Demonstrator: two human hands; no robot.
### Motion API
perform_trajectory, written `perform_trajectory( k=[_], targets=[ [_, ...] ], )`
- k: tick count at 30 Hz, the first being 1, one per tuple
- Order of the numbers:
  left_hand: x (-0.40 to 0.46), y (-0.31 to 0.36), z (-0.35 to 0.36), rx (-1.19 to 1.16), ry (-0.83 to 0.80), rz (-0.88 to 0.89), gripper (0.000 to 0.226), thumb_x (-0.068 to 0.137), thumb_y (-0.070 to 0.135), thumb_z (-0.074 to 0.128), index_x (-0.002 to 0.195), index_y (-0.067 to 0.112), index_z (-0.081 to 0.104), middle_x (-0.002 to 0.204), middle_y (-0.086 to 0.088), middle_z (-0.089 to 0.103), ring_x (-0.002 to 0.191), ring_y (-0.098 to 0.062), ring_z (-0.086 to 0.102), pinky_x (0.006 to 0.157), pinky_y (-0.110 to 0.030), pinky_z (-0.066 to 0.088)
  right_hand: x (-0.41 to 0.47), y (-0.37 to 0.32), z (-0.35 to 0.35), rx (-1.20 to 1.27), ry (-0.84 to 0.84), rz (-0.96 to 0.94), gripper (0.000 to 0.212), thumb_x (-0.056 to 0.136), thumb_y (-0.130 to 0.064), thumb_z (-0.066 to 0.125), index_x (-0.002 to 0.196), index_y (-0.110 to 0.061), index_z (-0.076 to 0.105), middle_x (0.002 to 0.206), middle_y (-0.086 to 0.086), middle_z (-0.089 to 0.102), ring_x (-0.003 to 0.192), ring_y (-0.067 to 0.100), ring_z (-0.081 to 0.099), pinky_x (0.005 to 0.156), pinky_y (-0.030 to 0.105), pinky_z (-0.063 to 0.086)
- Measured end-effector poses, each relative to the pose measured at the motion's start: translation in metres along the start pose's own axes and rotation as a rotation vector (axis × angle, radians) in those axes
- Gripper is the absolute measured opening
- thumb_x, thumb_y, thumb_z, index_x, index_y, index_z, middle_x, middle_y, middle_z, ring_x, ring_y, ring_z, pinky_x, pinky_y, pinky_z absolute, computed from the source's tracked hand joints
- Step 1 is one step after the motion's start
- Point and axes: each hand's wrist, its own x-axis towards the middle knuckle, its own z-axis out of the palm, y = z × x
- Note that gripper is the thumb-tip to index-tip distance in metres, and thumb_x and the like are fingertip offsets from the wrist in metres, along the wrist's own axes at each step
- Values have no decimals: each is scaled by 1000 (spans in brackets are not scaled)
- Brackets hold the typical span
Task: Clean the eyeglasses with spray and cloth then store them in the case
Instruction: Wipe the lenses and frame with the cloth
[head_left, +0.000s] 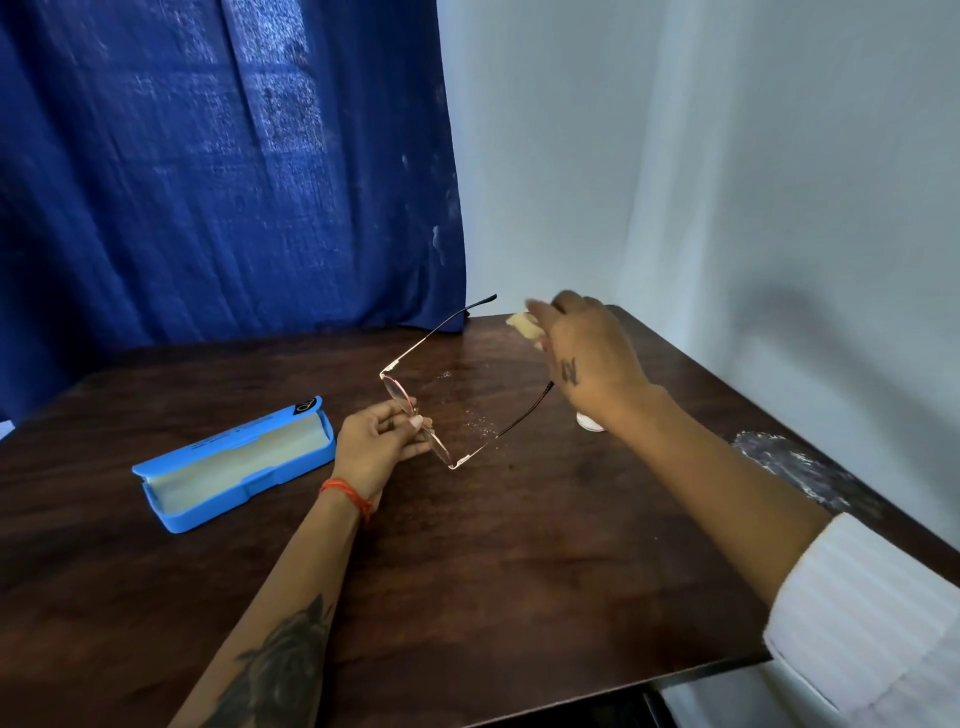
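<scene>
Head view: thin metal-framed eyeglasses (441, 410), temples unfolded, are being pinched at the lens rim by the left hand (382, 439) above a dark wood-grain table (467, 571). At two o'clock from them, a pale folded cloth (524, 325) is being gripped by the right hand (589, 358); a white object beneath the wrist is mostly hidden. Wiping appears next, calling for light pressure. At nine o'clock, a blue hard case (234, 462) is lying open.

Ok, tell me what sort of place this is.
Probably a plain room in a home, set up as a small work corner: a dark wooden table pushed against a bare white wall, with a blue curtain hanging behind it.
</scene>
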Motion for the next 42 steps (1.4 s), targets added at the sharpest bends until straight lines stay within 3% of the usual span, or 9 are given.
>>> perform_trajectory(
  k=[4,10,15,25,29,33,36,39,42],
  targets=[
    [-2,-2,4,27,3,47,30,86,-4,54,115,0,54,81,-12,63,79,-18,65,64,-21,58,13,-41,5,232,155,-209,45,85,2,57,127,-16,54,105,20,59,91,33,55,74,40,52],
    [-2,0,3,3,-14,70,23,85,-1,56,104,11,60,80,-8,65,75,-9,69,63,-17,55,34,-77,38,-39,-7,-472,45,86,-4,57,130,-15,49,120,13,55,105,27,47,82,36,45],
    [0,-3,3,37,5,76,22,85,-2,57,90,18,63,80,-8,66,79,-13,68,63,-18,57,48,-59,37,-158,9,-430,26,89,-9,53,114,-12,57,109,9,62,101,26,49,75,34,43],
    [1,-6,2,56,20,89,16,85,-5,56,90,9,61,73,-8,64,75,-13,67,61,-19,57,48,-4,19,-235,-31,-174,34,78,1,57,111,-9,55,101,11,61,101,30,48,59,32,31],
    [1,-4,0,11,52,69,16,86,-4,56,100,3,59,81,-10,66,79,-16,67,63,-19,58,42,14,6,-72,103,-52,28,84,-4,53,111,-9,48,88,13,64,88,30,51,56,30,35],
    [-1,-2,2,-91,72,52,19,85,-2,57,103,3,58,84,-11,67,82,-17,66,66,-21,58,4,16,-1,301,229,-16,14,81,-11,61,95,-14,60,70,6,61,67,23,51,55,27,33],
    [-1,-2,3,-168,93,23,20,87,-2,55,106,3,56,85,-11,66,84,-17,66,65,-20,58,-36,6,15,543,108,-48,14,75,-11,71,89,-16,69,76,3,69,69,18,59,60,26,41],
    [-2,-4,4,-246,99,-13,20,87,-2,53,107,1,55,90,-12,65,87,-20,65,68,-23,58,-69,-4,41,591,-44,-128,17,73,-8,75,88,-15,72,84,3,71,74,12,61,68,21,45],
    [-2,-4,5,-289,107,-37,19,87,-3,53,106,1,56,91,-12,65,87,-21,65,68,-24,59,-84,-9,58,570,-166,-165,25,74,-4,72,96,-17,73,94,2,69,87,13,62,80,25,49]
  ],
)
